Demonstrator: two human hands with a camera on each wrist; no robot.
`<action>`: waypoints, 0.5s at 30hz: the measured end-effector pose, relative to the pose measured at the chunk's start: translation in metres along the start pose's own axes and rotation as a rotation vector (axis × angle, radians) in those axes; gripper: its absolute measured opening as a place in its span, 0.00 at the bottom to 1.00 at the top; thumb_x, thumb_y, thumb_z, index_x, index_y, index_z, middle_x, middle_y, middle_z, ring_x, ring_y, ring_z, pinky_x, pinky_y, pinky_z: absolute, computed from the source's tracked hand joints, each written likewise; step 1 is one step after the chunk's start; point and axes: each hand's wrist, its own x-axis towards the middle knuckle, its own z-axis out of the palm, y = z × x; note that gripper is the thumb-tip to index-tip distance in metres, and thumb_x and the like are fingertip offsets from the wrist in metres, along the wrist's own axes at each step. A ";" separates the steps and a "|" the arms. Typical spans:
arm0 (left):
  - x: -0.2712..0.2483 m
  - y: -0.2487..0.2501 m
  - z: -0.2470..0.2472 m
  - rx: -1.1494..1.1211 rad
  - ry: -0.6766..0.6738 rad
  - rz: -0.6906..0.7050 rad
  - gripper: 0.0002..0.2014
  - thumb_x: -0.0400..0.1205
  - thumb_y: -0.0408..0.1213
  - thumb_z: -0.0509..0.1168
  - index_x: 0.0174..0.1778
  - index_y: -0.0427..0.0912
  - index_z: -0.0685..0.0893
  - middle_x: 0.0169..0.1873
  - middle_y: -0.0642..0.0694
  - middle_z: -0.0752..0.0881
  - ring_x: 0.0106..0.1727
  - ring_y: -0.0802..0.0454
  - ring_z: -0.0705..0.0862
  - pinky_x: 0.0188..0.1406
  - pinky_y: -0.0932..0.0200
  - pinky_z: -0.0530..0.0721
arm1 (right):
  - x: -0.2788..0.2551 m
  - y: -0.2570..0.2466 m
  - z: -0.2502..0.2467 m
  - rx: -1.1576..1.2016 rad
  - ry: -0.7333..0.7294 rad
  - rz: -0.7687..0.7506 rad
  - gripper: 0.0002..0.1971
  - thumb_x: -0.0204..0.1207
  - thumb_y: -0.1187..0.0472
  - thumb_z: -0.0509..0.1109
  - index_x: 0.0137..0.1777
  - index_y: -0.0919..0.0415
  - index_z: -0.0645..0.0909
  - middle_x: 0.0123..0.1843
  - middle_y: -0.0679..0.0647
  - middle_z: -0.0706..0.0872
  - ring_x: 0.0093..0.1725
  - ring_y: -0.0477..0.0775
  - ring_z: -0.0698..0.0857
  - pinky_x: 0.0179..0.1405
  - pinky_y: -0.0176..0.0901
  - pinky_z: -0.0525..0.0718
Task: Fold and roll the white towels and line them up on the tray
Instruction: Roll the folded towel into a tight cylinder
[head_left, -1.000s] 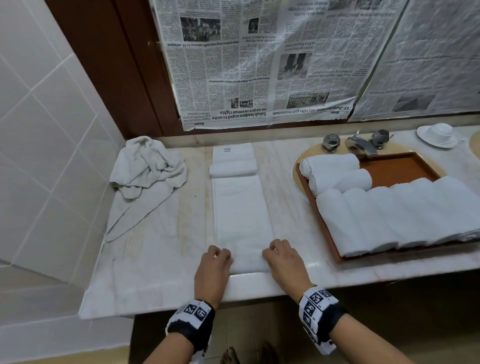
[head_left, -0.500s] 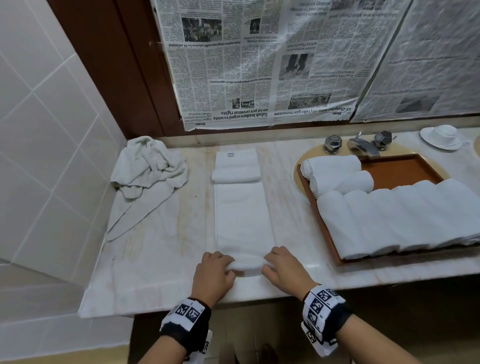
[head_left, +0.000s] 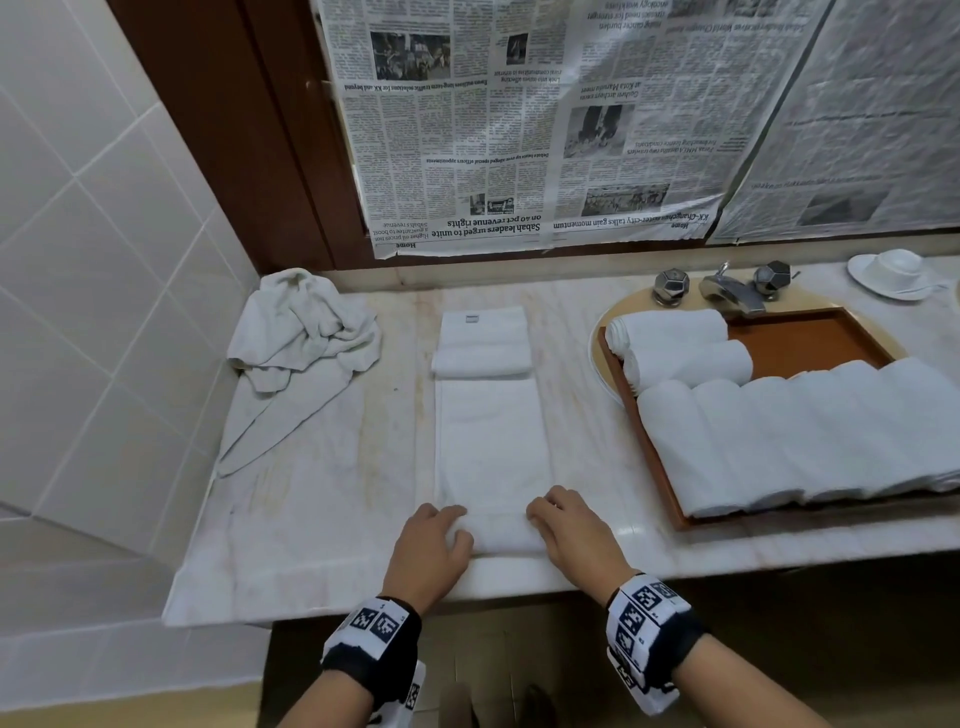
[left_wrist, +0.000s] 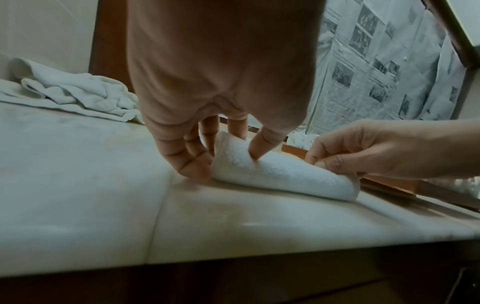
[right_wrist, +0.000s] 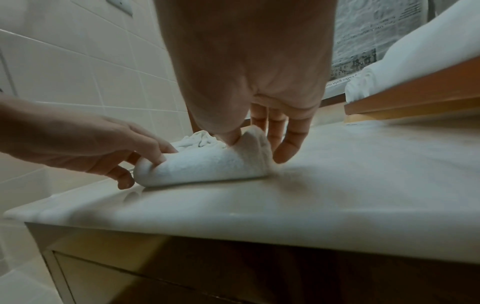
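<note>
A long folded white towel (head_left: 493, 447) lies on the marble counter, its near end turned over into a small roll (head_left: 501, 535) (left_wrist: 280, 174) (right_wrist: 207, 164). My left hand (head_left: 434, 540) (left_wrist: 207, 160) grips the roll's left end, thumb on top and fingers curled behind it. My right hand (head_left: 566, 525) (right_wrist: 262, 142) grips the right end the same way. The brown wooden tray (head_left: 810, 343) at the right holds a row of several rolled white towels (head_left: 800, 436), with two more rolls (head_left: 675, 345) behind them.
A crumpled white towel (head_left: 301, 338) lies at the back left by the tiled wall. A folded towel (head_left: 483, 340) sits beyond the long one. Faucet (head_left: 727, 288) and a white cup on a saucer (head_left: 891, 273) stand at the back right. Newspaper covers the wall.
Both hands have turned the towel's near end over from flat into a small roll and pushed it slightly away from the counter edge.
</note>
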 end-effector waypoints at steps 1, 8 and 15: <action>0.000 0.000 0.001 0.006 0.016 -0.014 0.20 0.84 0.44 0.61 0.73 0.48 0.81 0.57 0.49 0.77 0.60 0.49 0.80 0.55 0.63 0.74 | 0.000 -0.001 0.001 0.025 0.013 -0.006 0.09 0.87 0.58 0.61 0.60 0.57 0.81 0.57 0.51 0.78 0.54 0.54 0.78 0.46 0.45 0.82; -0.005 -0.002 0.003 0.063 0.114 -0.047 0.20 0.84 0.47 0.62 0.70 0.43 0.82 0.63 0.47 0.75 0.62 0.49 0.78 0.55 0.60 0.78 | -0.003 -0.008 -0.001 -0.035 0.001 -0.098 0.14 0.64 0.73 0.77 0.48 0.58 0.86 0.46 0.50 0.84 0.41 0.55 0.84 0.32 0.43 0.82; 0.004 -0.018 0.000 -0.106 0.149 -0.080 0.13 0.84 0.48 0.67 0.60 0.46 0.86 0.55 0.48 0.81 0.58 0.48 0.82 0.54 0.63 0.71 | -0.007 -0.007 -0.007 -0.160 -0.147 -0.167 0.18 0.77 0.52 0.66 0.62 0.62 0.81 0.62 0.55 0.81 0.59 0.58 0.79 0.51 0.49 0.82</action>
